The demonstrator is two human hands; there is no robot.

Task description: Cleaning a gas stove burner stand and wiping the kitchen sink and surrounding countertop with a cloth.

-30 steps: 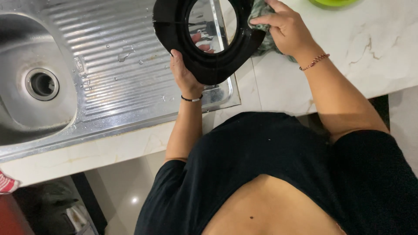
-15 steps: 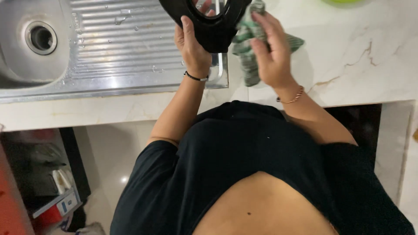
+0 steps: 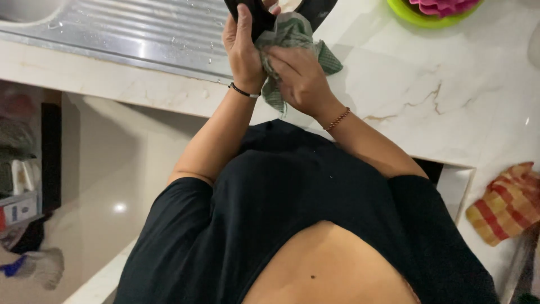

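My left hand (image 3: 243,48) grips the rim of a black round lid-like ring (image 3: 256,14), most of it cut off by the top edge of the view. My right hand (image 3: 298,76) presses a green-and-white checked cloth (image 3: 292,36) against that black ring, the cloth bunched between my fingers and hanging a little below them. Both hands are held together above the seam between the steel draining board (image 3: 140,34) and the white marble counter (image 3: 427,107).
A green bowl (image 3: 427,14) with something pink in it sits at the counter's far edge. A red-and-yellow checked cloth (image 3: 509,202) hangs at the right. Shelves with boxes (image 3: 19,186) and a mop head (image 3: 36,267) lie on the floor side at left.
The view has tilted down and the sink has left the frame. My right hand moved in from beside the ring and now wraps the cloth onto it, close against my left hand.
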